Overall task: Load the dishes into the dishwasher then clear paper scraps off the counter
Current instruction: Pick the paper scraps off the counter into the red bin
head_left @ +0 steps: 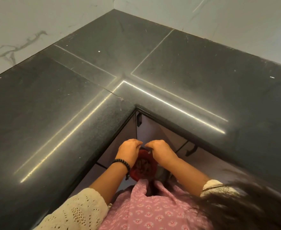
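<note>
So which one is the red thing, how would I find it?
Start at the inner corner of the dark stone L-shaped counter and look down below its edge. There, between the left hand and the right hand, is a round red bin with dark scraps inside. It is the only red thing here.

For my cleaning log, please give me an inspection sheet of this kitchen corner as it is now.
Surface: dark L-shaped counter, a few tiny white specks left.
Job's things: no dishes or dishwasher in view.
Clutter: red bin below the counter edge, dark contents inside.
Hands: left hand and right hand closed together above the bin; whether the fingers hold scraps cannot be told.
Cables: nothing seen.
Surroundings: marble-look wall tiles, cabinet fronts with black handles.
</note>
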